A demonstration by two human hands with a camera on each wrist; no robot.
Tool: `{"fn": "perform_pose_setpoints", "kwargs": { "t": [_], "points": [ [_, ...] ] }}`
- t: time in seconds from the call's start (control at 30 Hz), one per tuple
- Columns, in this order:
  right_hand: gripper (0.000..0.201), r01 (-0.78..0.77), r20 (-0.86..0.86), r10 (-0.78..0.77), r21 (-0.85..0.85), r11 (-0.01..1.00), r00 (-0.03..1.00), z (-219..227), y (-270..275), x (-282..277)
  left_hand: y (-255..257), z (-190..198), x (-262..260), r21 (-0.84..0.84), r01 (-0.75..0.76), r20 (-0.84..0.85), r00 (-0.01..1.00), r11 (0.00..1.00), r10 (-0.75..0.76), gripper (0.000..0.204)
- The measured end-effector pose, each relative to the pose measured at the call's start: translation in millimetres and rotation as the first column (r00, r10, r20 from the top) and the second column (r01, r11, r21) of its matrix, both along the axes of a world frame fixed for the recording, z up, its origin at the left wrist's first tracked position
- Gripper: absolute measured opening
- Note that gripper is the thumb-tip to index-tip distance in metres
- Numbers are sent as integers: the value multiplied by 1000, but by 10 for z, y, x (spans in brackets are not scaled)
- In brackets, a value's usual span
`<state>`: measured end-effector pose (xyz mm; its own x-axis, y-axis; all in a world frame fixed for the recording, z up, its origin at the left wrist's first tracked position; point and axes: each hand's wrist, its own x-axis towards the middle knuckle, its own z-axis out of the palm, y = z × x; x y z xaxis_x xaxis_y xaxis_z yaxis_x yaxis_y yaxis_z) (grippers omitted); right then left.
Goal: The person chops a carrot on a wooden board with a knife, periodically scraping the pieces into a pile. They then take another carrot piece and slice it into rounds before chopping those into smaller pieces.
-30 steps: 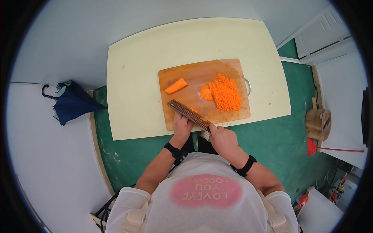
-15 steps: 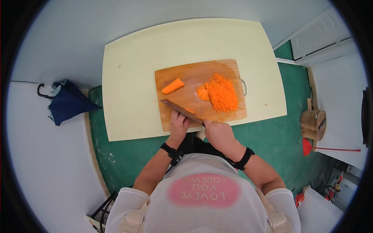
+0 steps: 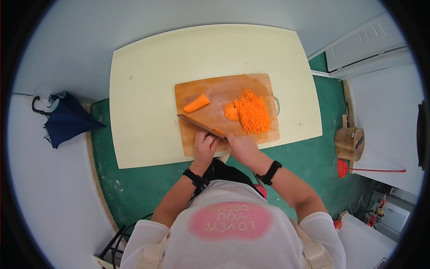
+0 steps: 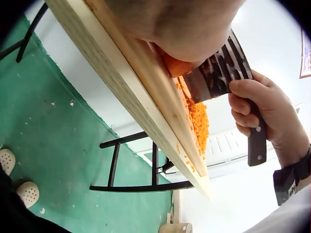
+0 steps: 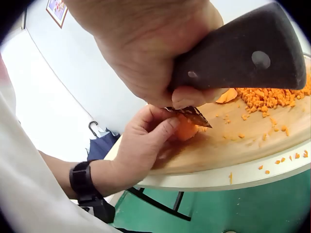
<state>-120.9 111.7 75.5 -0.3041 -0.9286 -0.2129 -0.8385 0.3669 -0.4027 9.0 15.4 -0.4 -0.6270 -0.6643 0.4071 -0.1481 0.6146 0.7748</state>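
Note:
My right hand grips the black handle of a broad knife, whose blade slants over the lower part of the wooden board. Beside the blade, my left hand holds a carrot piece down on the board, thumb and fingers around it; a bit of orange shows past the blade. On the board's right lies a heap of finely chopped carrot, with flat carrot pieces at its left edge. A longer carrot chunk lies at the upper left.
The board lies near the front edge of a pale yellow table, its metal handle at the right. Carrot crumbs lie along the table edge. A blue umbrella leans at the left wall; a wooden stool-like block stands at the right.
The head view has shifted, so the table appears further left and slightly lower. The blade, seen broad side on at first, now shows as a thin line. Both hands keep their holds.

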Motion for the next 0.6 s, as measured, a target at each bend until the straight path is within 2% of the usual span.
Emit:
{"fn": "perform_pose_setpoints", "kwargs": {
  "t": [0.17,0.27,0.33,0.37,0.4,0.43,0.47,0.53,0.6],
  "points": [
    [13,-32,-56,32,-7,999,998,-21,-44,8,-45,38,17,10,22,8,1000,1000,-22,22],
    [12,-40,-67,37,-41,998,997,-106,-5,55,-16,71,72,104,-2,47,999,995,-3,25],
    [11,-44,-56,40,-78,996,998,-93,-13,116,37,84,59,430,-145,162,983,891,82,22],
    [12,-28,-38,27,-34,999,999,-64,-16,116,46,102,61,420,-170,171,980,891,106,22],
    [13,-16,-24,16,11,1000,1000,-35,-32,101,40,170,40,608,-201,231,970,768,71,20],
    [13,-42,-18,42,-1,999,999,-52,-45,75,35,214,3,763,-233,275,961,603,24,19],
    [13,-29,-26,28,-30,999,999,-87,-43,52,51,193,-33,756,-253,281,958,604,49,19],
    [12,-31,-21,29,-62,998,999,-93,-33,-5,105,160,-111,918,-233,197,970,320,142,18],
    [12,-47,-2,47,-140,989,999,-93,-36,-81,182,184,-170,929,-234,174,960,287,220,18]
  ]
}}
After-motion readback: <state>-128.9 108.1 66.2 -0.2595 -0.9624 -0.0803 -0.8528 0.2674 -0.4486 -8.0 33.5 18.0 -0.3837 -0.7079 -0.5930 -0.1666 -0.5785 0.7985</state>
